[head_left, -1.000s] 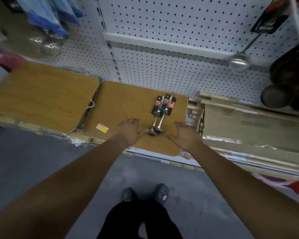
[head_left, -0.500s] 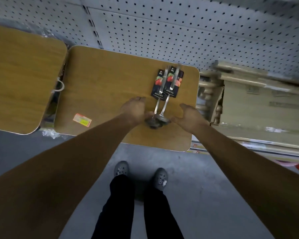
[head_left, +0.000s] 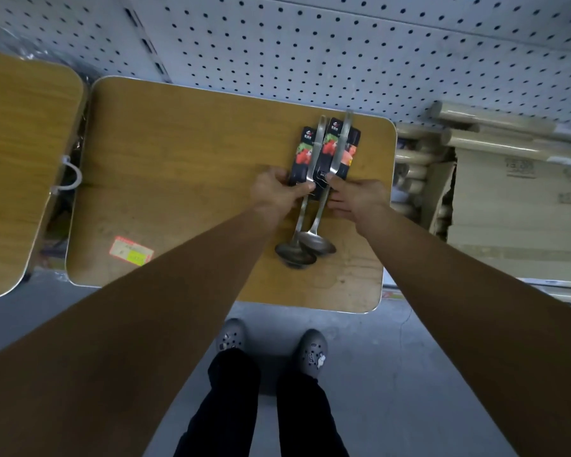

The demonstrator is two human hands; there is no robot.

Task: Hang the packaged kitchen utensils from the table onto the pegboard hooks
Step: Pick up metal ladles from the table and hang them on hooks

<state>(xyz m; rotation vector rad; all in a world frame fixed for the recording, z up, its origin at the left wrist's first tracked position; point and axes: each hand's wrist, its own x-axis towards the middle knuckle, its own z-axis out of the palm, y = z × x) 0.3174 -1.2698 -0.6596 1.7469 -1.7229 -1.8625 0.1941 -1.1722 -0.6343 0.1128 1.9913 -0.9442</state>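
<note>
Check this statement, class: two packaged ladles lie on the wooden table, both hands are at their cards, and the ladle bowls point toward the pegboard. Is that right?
Not quite. The head view shows the ladles on the table with the left hand and right hand at the cards, but the bowls point toward the person; the handle ends point toward the pegboard.

single head view, worn high on the person, looking steeply down and forward at the wooden table (head_left: pixel 178 166). wide-angle, edges bowed. table fills mid-frame, close; pegboard (head_left: pixel 310 51) rises just behind it at the top edge; grey floor (head_left: pixel 409 374) and shoes (head_left: pixel 231 334) lie before it, at the bottom.
</note>
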